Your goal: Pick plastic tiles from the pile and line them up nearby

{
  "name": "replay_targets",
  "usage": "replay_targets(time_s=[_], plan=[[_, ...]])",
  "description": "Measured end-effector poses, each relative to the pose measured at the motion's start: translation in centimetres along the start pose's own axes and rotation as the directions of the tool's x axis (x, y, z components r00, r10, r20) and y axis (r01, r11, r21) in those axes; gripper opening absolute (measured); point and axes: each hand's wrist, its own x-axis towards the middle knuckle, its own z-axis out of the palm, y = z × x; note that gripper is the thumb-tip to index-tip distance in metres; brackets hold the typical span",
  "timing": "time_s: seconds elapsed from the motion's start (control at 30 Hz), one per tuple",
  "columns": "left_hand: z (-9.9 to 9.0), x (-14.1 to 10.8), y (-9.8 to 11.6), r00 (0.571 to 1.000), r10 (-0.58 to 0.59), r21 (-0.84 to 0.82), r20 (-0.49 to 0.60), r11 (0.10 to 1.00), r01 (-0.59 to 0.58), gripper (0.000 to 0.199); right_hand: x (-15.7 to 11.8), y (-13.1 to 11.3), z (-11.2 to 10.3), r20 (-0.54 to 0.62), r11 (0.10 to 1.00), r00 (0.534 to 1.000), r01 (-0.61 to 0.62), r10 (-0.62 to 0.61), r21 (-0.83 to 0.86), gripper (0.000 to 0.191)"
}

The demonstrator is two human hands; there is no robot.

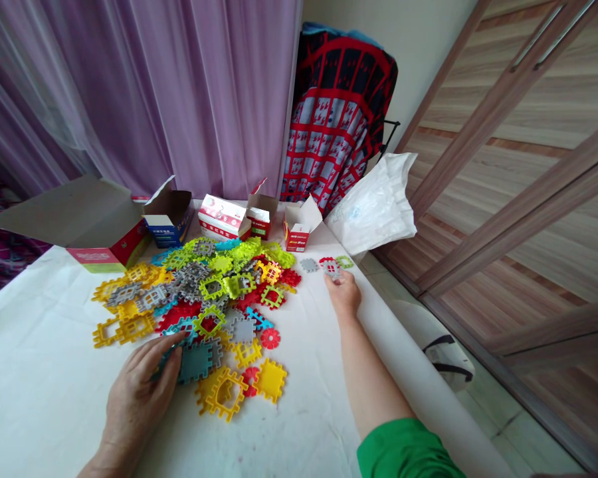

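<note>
Most plastic blocks (204, 305) sit heaped, a few apart by the worktop (40, 345)'s right edge, the right hand (343, 293) pinching a grey one (331, 269), the left hand (137, 398) open against the pile.

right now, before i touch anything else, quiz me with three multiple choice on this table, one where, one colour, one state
1. Where is the right hand?
A. On the white plastic bag
B. Just right of the pile of plastic waffle blocks, at a small grey block
C. Under the purple curtain

2. What colour is the sleeve on the right arm?
A. Green
B. Purple
C. Yellow

3. What state is the small red-and-white carton at the back of the table in?
A. Sealed shut
B. Crushed flat
C. Standing with its flaps open

Answers:
1. B, the hand reaches the grey block beyond the pile's right edge.
2. A, the sleeve at the bottom of the view is green.
3. C, its top flaps stick up.
</note>
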Motion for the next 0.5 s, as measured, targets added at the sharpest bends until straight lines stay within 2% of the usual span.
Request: replay_targets(time_s=[0.1, 0.23, 0.33, 0.5], plan=[[-0.1, 0.0, 0.1, 1.0, -0.009, -0.006, 0.003, 1.0, 0.009, 0.032, 1.0, 1.9, -1.2, -0.057, 0.999, 0.998, -0.038, 0.04, 0.028, 0.044], [-0.1, 0.0, 0.2, 0.999, -0.041, -0.016, 0.029, 0.999, 0.041, 0.033, 1.8, 3.5, -2.7, -0.06, 0.996, 0.994, -0.093, 0.093, -0.007, 0.049], [0.0, 0.0, 0.0, 0.997, -0.065, -0.012, 0.051, 0.998, 0.066, 0.034, 1.9, 4.0, -3.5, -0.02, 0.992, 0.996, -0.083, 0.082, -0.099, 0.049], [0.2, -0.2, -0.3, 0.998, -0.053, -0.004, 0.021, 0.999, 0.053, 0.034, 2.3, 4.1, -4.4, 0.044, 0.954, 0.996, -0.057, 0.073, -0.294, 0.052]])
